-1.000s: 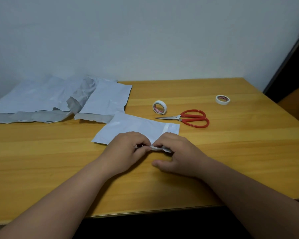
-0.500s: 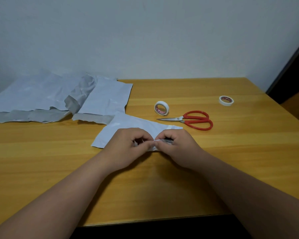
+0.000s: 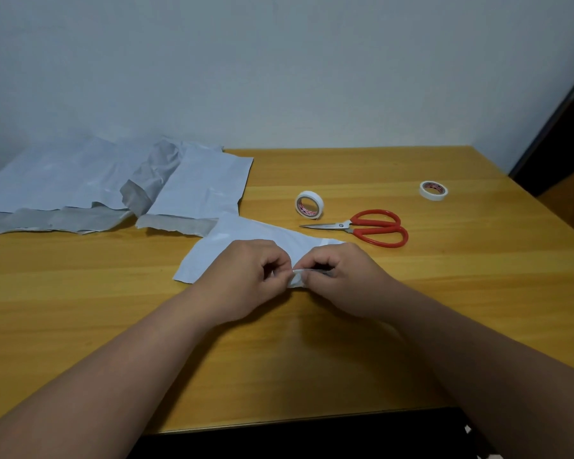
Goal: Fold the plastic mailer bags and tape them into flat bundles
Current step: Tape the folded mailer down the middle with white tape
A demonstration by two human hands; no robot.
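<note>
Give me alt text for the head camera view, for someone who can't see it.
Both hands, left hand and right hand, pinch the near edge of a white mailer bag on a wooden table. Behind lie more mailer bags, two tape rolls and red scissors.

no text can be read anywhere; the nearer tape roll [image 3: 309,204], at about 1 o'clock from the hands, has red printing round the inside of its core, too small and blurred to make out, and the far tape roll [image 3: 433,190], at about 2 o'clock, shows the same sort of red marks on its core, equally illegible
</note>
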